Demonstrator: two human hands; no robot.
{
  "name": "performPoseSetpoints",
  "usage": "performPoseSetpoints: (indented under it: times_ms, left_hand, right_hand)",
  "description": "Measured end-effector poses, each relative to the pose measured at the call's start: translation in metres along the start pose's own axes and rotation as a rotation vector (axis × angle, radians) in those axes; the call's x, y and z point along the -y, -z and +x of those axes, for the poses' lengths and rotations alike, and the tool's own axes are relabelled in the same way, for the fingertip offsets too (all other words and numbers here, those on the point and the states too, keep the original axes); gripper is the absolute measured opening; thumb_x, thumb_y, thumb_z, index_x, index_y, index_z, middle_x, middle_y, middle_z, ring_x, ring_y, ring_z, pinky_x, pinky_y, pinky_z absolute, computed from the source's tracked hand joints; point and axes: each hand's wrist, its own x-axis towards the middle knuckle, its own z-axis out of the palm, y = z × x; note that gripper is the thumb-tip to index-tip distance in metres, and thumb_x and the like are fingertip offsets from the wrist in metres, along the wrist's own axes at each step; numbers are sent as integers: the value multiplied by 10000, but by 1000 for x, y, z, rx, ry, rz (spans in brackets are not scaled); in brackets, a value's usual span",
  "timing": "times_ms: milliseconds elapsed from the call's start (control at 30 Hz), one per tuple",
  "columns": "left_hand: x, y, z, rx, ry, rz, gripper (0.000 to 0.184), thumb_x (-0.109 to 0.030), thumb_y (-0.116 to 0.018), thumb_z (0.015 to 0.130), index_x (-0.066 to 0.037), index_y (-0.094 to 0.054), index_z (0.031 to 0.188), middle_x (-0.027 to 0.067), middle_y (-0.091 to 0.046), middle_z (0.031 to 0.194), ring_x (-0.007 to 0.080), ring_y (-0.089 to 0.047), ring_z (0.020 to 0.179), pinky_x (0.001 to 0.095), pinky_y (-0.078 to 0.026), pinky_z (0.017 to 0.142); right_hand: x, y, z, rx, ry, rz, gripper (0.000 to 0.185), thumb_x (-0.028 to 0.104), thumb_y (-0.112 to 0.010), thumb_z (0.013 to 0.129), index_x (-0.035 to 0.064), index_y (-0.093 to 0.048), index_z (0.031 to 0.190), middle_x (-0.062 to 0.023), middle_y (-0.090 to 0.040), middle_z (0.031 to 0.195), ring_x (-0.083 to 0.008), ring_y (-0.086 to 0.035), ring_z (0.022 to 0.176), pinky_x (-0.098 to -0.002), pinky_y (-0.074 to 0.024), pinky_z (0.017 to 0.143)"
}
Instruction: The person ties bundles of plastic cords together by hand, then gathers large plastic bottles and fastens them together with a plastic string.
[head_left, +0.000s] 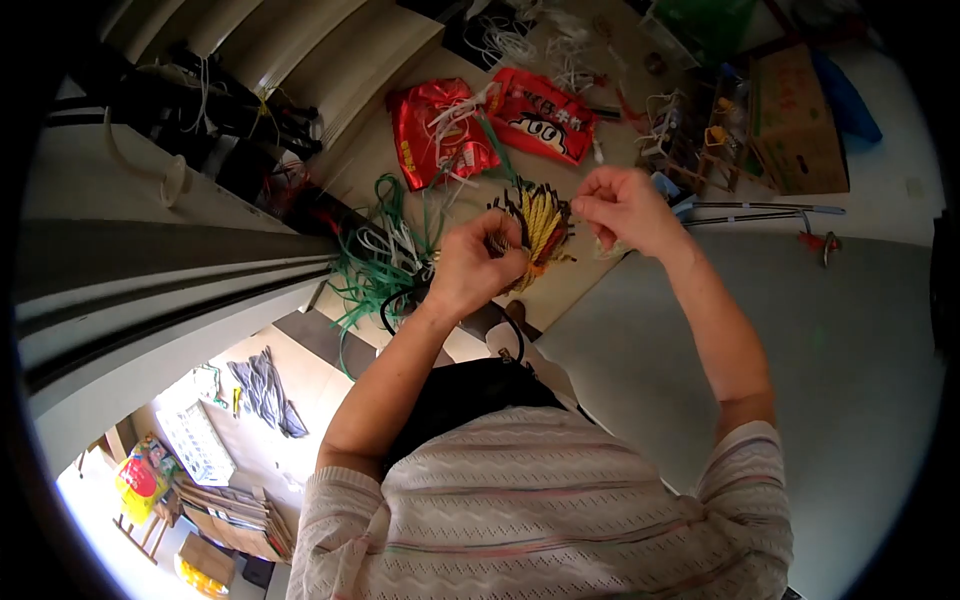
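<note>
My left hand (pixel 474 264) is closed, thumb against curled fingers, at the left edge of a bundle of yellow cords (pixel 541 222) with dark tips. Whatever lies between its fingers is too small to make out. To the right of the bundle, my right hand (pixel 632 208) is raised with thumb and forefinger pinched together; I cannot make out what they hold. Some orange strands show low in the bundle. A black loop (pixel 387 312) curves below my left wrist. Tangled green straps (pixel 375 265) hang left of that hand.
Two red printed bags (pixel 437 130) (pixel 545 115) lie beyond the hands, with white strips on one. A cardboard box (pixel 797 120) stands at the far right, beside a small wooden rack (pixel 715 150). A grey surface (pixel 740 330) fills the right side. Flattened cardboard (pixel 235 518) lies at lower left.
</note>
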Motion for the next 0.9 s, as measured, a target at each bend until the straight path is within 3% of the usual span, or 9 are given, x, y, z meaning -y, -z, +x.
performPoseSetpoints:
  times_ms: [267,433,533,600,667,767,900]
  left_hand:
    - [10,3,5,49,-48,-88,110,-17,-598,653,-35,-538,743,-37,-490,637,29,-434,535,188,-348,489]
    - [6,9,10,78,-21,-79,150,32,-606,674,-47,-520,769,-35,-503,761,38,-452,653,185,-368,581]
    - [5,13,18,12,-20,-179,147,30,-609,692,-46,-521,783,-32,-515,763,45,-470,674,187,-381,603]
    - [4,12,23,23,-20,-258,153,38,-617,719,-43,-521,806,-21,-531,773,54,-486,695,198,-404,630]
    - [8,8,31,64,-41,-264,161,42,-621,728,-42,-520,822,-16,-535,781,59,-492,703,205,-414,645]
    - [14,-12,41,216,23,-240,147,45,-594,769,-35,-523,871,-18,-537,814,58,-505,705,188,-425,624]
    - [6,-35,66,326,48,-148,135,12,-610,767,-21,-546,881,2,-558,795,67,-511,693,205,-431,609]
  right_hand:
    - [-13,11,12,-27,-59,150,106,104,-573,821,3,-544,816,-4,-523,568,-70,-484,437,-208,-367,386]
    - [-24,6,5,-212,-72,329,128,139,-561,835,12,-552,819,-14,-545,604,-78,-502,459,-207,-368,388]
    - [-53,9,-13,-149,-110,292,139,163,-568,831,27,-556,857,-29,-587,676,-82,-545,558,-232,-414,469]
    - [-72,-15,-27,-41,-242,195,220,203,-583,823,30,-561,956,-70,-611,867,-103,-572,776,-278,-458,652]
    - [-97,-46,-30,-5,-14,58,363,241,-615,803,25,-526,1080,-94,-571,1042,-123,-519,974,-315,-419,825]
    - [-87,-57,-21,-141,83,47,411,237,-649,779,23,-509,1100,-75,-542,1089,-153,-500,999,-326,-413,853]
    - [-101,-43,-5,-170,147,621,436,159,-683,748,27,-492,1117,-28,-550,1042,-120,-507,953,-273,-421,819]
